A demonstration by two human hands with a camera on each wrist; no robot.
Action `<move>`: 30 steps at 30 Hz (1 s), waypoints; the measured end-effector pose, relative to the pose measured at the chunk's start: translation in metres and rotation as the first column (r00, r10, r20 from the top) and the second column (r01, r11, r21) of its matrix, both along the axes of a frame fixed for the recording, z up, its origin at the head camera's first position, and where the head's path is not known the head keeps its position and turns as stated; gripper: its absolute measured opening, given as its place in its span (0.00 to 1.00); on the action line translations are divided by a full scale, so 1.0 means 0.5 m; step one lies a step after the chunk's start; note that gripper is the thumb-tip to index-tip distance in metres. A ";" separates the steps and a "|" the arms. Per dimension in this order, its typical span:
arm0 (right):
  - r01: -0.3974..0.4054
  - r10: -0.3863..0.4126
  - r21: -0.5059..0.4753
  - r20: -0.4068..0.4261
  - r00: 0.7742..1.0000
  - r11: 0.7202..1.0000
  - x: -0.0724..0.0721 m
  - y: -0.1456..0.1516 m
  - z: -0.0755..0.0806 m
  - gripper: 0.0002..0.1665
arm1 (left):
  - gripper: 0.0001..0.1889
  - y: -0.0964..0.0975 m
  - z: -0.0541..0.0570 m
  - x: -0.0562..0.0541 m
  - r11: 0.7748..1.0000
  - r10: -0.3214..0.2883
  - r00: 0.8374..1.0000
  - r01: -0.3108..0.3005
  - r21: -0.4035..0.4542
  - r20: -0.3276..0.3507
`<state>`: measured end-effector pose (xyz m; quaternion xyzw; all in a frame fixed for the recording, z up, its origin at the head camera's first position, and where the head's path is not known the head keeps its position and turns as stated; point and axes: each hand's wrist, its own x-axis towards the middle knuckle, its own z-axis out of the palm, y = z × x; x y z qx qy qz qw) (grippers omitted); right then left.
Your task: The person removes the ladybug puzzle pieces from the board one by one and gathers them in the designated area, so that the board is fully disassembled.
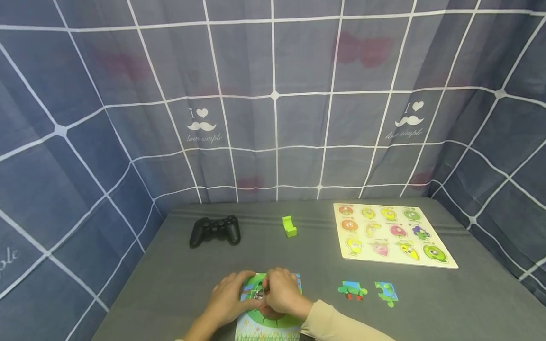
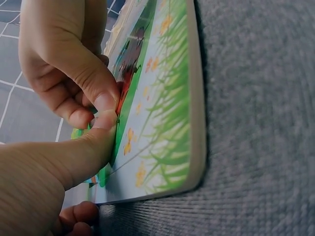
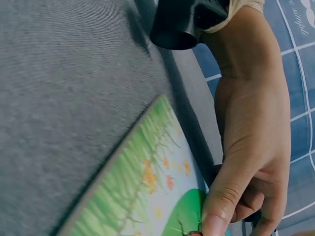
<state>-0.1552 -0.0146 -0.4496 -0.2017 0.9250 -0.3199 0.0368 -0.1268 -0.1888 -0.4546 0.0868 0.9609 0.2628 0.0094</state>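
A jigsaw puzzle board with grass, flowers and a green middle lies flat at the table's front, under both hands. My left hand rests along its left edge. In the left wrist view the left thumb presses on the picture, while other fingertips lie low beside the edge. My right hand is over the upper middle, its thumb pressing down by a red and black patch and its other fingers curled. Both thumb tips meet there. Part of the picture is hidden beneath the hands.
Two loose jigsaw pieces, one blue, green and red and one blue-green, lie right of the board. A fruit picture board lies behind them. Farther back are a small lime-green block and a black game controller. A checked curtain encloses the table.
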 end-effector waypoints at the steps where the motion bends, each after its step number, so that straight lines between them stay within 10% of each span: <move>1: -0.004 0.004 -0.007 -0.015 1.000 1.000 0.000 0.000 -0.002 0.17 | 0.38 -0.001 -0.001 0.000 1.000 -0.003 1.000 0.003 -0.002 -0.010; 15: -0.042 0.063 0.083 -0.258 0.964 0.996 -0.002 0.008 -0.014 0.30 | 0.37 -0.002 0.002 -0.003 1.000 -0.020 1.000 0.021 0.007 -0.006; 23: -0.047 0.079 0.130 -0.247 0.966 0.990 -0.008 0.028 0.006 0.26 | 0.39 0.001 0.000 -0.004 1.000 -0.014 1.000 0.014 -0.008 0.006; 30: 0.122 -0.125 -0.058 -0.048 0.991 0.991 -0.045 0.213 0.075 0.26 | 0.36 -0.005 0.006 -0.009 1.000 -0.016 1.000 0.016 -0.009 -0.005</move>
